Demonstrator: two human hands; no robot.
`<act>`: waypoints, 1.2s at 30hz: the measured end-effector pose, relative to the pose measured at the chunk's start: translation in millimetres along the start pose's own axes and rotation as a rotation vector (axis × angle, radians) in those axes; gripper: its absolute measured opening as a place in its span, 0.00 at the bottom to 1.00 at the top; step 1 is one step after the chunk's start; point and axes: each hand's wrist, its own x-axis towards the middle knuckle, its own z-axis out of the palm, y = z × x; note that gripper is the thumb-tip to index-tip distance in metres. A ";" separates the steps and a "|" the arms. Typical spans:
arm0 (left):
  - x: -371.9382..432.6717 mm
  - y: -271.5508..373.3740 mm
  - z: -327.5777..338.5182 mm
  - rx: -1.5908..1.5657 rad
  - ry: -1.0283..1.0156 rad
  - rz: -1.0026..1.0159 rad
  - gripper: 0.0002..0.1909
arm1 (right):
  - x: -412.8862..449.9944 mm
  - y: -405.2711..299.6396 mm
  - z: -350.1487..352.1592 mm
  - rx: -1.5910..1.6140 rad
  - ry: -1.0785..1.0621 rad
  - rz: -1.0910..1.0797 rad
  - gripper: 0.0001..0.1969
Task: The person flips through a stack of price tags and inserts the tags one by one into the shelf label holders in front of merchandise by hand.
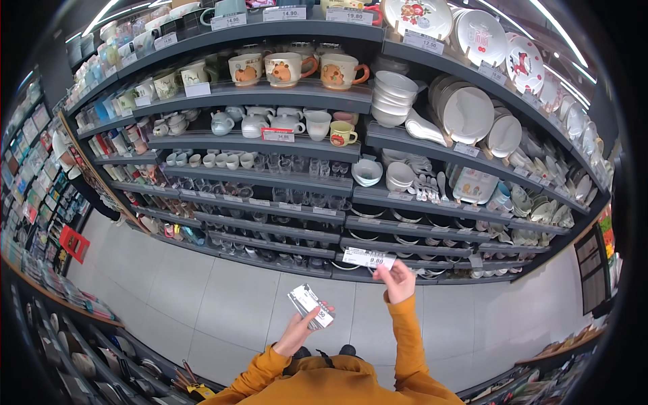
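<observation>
A small stack of white price labels [307, 301] is in my left hand [296, 329], the thumb pressed over the top one and the edges fanned a little. My right hand [397, 282] pinches a single price label [368, 257] by its right end, between thumb and fingers. That label bears print and is held up in front of the lower shelves, to the right of the stack and higher in view. Whether it touches the shelf edge [405, 245] behind it I cannot tell.
Ahead stands long grey shelving with bear-pattern mugs [285, 70], teapots [253, 125], glasses [283, 195], stacked bowls [395, 98] and upright plates [468, 115]. A person [76, 172] stands at the far left, near a red step stool [74, 244]. Pans and utensils [187, 373] fill shelves at lower left.
</observation>
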 end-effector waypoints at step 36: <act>10.2 -35.1 55.2 -0.098 0.158 0.068 0.17 | 68.0 -99.9 -24.8 0.116 -0.129 -0.257 0.05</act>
